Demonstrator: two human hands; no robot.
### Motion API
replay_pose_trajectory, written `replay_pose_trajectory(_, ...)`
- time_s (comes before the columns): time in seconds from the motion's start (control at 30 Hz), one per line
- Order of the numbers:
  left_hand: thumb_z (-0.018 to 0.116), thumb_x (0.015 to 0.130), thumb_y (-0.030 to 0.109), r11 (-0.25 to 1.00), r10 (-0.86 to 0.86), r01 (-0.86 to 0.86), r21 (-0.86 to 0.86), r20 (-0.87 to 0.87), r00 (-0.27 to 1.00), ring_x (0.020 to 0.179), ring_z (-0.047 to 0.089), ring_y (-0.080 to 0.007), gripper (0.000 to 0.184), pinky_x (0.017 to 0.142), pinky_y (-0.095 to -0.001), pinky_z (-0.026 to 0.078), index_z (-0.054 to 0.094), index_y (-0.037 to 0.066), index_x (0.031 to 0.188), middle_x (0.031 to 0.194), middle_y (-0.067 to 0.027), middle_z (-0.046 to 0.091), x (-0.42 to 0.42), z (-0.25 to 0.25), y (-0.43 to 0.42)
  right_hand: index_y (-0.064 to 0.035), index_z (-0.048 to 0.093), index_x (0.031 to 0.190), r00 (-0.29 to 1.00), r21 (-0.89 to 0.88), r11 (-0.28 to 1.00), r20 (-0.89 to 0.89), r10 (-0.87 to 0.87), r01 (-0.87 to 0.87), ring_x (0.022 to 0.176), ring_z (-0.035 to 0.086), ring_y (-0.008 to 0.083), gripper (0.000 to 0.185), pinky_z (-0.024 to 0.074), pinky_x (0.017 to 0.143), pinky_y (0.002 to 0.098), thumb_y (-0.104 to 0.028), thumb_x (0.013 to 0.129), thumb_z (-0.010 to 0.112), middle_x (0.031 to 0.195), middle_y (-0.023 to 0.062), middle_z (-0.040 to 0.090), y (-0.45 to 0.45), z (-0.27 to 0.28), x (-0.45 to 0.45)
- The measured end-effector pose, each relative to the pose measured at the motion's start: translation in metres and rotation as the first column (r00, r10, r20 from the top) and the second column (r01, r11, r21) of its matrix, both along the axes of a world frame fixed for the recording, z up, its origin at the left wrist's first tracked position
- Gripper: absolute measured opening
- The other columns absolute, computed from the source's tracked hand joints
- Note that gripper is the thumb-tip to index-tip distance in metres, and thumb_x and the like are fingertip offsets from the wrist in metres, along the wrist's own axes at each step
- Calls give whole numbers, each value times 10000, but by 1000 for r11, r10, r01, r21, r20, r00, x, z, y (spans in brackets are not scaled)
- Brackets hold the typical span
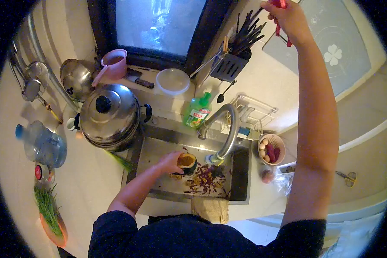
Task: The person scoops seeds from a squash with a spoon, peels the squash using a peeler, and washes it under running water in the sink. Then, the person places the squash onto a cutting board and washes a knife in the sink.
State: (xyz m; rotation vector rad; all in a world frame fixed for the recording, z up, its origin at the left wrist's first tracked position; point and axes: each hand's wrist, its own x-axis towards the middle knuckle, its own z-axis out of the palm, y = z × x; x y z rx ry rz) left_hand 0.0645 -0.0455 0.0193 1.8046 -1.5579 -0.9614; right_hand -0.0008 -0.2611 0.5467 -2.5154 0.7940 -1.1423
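one hollow squash (187, 161) in the left hand (172, 163), at the sink (155, 151)

The pot (112, 124) is glossy polished metal, the tap (234, 129) shiny metal, the sink (155, 149) duller metal. The jug (45, 145) looks clear plastic, the red tool (278, 29) glossy, the towel (210, 210) matt cloth, the bench (79, 189) smooth.

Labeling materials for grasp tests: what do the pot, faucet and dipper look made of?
Pot: polished metal, likely stainless steel; bright, mirror-like highlights.
Faucet: metal, probably brushed or satin; soft grey sheen.
Dipper: probably plastic; even pink color, mild gloss.
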Motion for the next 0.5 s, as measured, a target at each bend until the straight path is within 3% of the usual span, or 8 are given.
replay_pose_trajectory(0.07,807,504,307,1000,12,-12,-7,31,999,1023,543,-302,821,865,-378,436,467,48,1205,1103,-144,570,-4,-6,2,3,561,755,996,-11,999,-72,-51,50,517,471,115,157,396,490,276,-137,811,605,584,38,529,2,-3,4)
replay_pose_trajectory(0.17,809,504,306,996,-44,41,74,39,998,1039,533,-299,842,871,-374,433,453,48,1221,1134,-143,552,-4,28,5,2,571,751,999,39,999,-33,-11,12,527,479,116,177,400,498,277,-159,816,608,584,35,531,-12,-7,7)
replay_pose_trajectory(0.2,809,504,306,996,-28,25,87,35,999,1038,534,-299,849,872,-372,433,447,46,1226,1131,-145,553,-5,38,8,-3,580,826,1000,142,990,-3,7,-7,532,490,118,163,412,505,262,-152,798,639,593,31,538,-14,-6,5)
replay_pose_trajectory(0.27,809,503,305,993,0,-3,117,27,1000,1036,535,-300,863,875,-366,432,435,43,1235,1127,-147,555,-7,49,13,10,542,1043,969,261,934,85,230,-245,553,464,84,358,407,548,217,-235,802,644,822,53,582,-23,-7,-11)
replay_pose_trajectory(0.3,809,504,305,999,16,-13,49,-57,998,1033,537,-301,861,875,-367,432,435,45,1234,1119,-148,558,-7,26,13,16,522,1151,933,310,881,135,332,-358,564,452,67,471,405,569,195,-276,804,646,937,64,604,-33,-9,-23)
replay_pose_trajectory(0.37,808,507,306,995,37,-57,-84,-226,974,1025,539,-302,856,874,-368,432,434,47,1232,1104,-150,564,-6,-37,13,-26,463,1196,933,388,855,34,359,-344,588,480,76,550,422,574,212,-267,753,683,904,38,565,-81,-27,-41)
replay_pose_trajectory(0.43,809,507,306,998,29,-40,-54,-188,982,1020,543,-301,846,870,-369,433,441,50,1224,1094,-150,569,-2,-18,15,-39,526,1070,902,351,841,27,430,-412,612,525,91,498,444,572,243,-288,691,734,706,-8,534,-60,-51,-47)
replay_pose_trajectory(0.5,811,503,305,1000,23,-26,-16,-120,993,1016,545,-300,839,867,-369,434,448,52,1216,1091,-150,571,2,9,18,-50,533,1065,910,381,834,49,412,-398,613,527,89,480,454,572,248,-235,676,744,717,-16,520,-44,-71,-32)
